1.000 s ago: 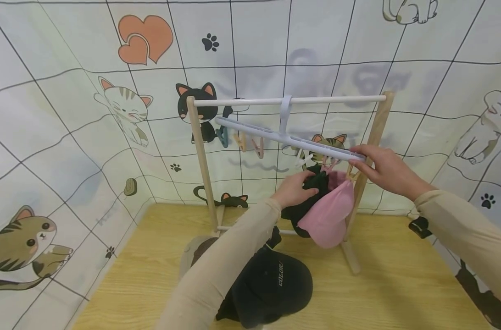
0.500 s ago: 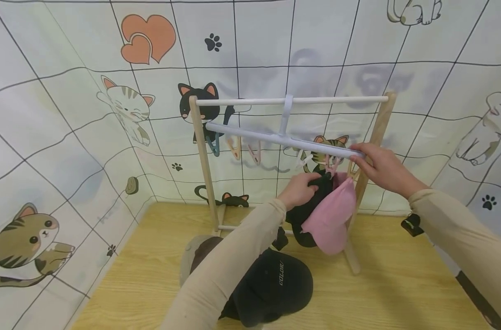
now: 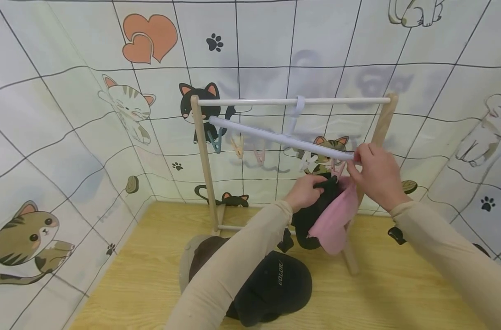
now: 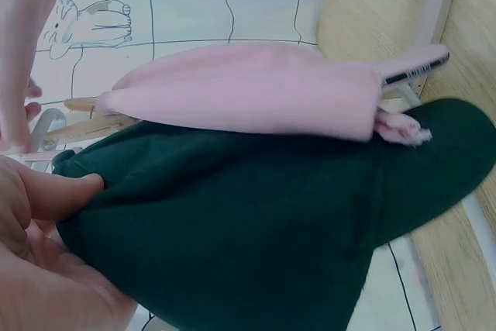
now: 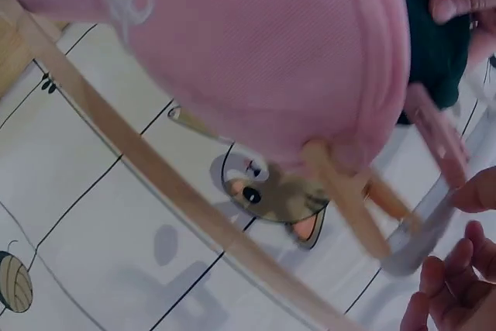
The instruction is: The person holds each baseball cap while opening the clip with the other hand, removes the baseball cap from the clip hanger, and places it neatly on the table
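My left hand [image 3: 306, 192] pinches the upper edge of a dark green cap [image 4: 240, 215] between thumb and fingers. Beside that cap a pink cap [image 3: 335, 224] hangs from an orange clothespin [image 5: 345, 199]. At the right end of a pale lavender clothes hanger [image 3: 267, 135], my right hand [image 3: 378, 172] grips the bar with thumb and fingertips. The hanger tilts down to the right. A pink clothespin [image 5: 434, 125] on the hanger sits right at the green cap's edge, close to my right thumb.
The hanger's hook loops over the white rail [image 3: 250, 101] of a wooden stand [image 3: 203, 160]. A teal clothespin [image 3: 216, 140] and several others dangle along the hanger. On the table [image 3: 122, 270] lie a black cap [image 3: 275, 288] and a beige and brown cap [image 3: 192, 256], partly behind my left sleeve.
The hanger's hook has slid right along the rail. My left hand has carried the green cap's edge right, nearer the pink clothespin. My right hand has turned on the hanger's end.
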Available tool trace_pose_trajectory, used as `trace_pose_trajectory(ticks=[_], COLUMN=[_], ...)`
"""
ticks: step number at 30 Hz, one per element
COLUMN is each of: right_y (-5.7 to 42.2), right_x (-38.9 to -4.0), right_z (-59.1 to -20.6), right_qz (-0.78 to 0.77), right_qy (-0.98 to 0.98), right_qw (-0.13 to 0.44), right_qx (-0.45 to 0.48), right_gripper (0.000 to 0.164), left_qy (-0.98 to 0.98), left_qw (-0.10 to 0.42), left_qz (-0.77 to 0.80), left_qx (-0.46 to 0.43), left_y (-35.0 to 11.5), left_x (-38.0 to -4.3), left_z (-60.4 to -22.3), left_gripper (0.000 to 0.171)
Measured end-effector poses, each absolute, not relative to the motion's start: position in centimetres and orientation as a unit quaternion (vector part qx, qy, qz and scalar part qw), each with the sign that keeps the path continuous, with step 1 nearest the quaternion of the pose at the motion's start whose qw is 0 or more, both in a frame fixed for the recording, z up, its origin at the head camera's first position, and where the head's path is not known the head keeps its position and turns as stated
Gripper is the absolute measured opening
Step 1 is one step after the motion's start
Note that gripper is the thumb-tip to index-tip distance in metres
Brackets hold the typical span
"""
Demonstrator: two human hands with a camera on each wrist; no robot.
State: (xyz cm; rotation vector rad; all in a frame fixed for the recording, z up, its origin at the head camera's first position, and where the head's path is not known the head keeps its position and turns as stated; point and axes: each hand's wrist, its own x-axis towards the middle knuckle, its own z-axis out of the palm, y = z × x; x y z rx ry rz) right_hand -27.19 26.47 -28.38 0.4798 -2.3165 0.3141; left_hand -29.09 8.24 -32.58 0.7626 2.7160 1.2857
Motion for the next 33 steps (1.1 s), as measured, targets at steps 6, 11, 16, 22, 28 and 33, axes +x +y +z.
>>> trace_pose_trajectory(ticks=[6,11,16,22,28,33], right_y=[24.9,24.2,23.8,23.2,22.4,21.7], right_x=[-26.7,-26.2,-26.5,-27.3,-27.5,-27.6], right_z=[-28.8,-28.9,-29.3,-28.9,-28.6,-28.2], right_qz=[0.077,0.022,0.011,0.03,0.029,0.032], right_qy=[-0.902,-0.927,-0.932,-0.942,-0.95,-0.96], right_qw=[0.389,0.358,0.351,0.329,0.308,0.277], right_qx=[0.168,0.105,0.092,0.052,0.044,0.034], right_gripper=[0.021,0.053,0.061,0.057,0.052,0.048], left_qy=[0.878,0.88,0.889,0.899,0.898,0.899], left_qw=[0.002,-0.004,-0.013,-0.024,-0.011,-0.01], left_qz=[0.401,0.386,0.361,0.341,0.351,0.348], left_qx=[0.26,0.277,0.281,0.273,0.265,0.267], left_y=[8.3,8.3,8.5,8.6,8.5,8.3], left_x=[-29.2,-29.0,-28.7,-28.5,-28.4,-28.5], left_z=[-33.0,-32.7,-32.6,-32.6,-32.7,-32.5], left_gripper=[0.03,0.03,0.032,0.032,0.033,0.032])
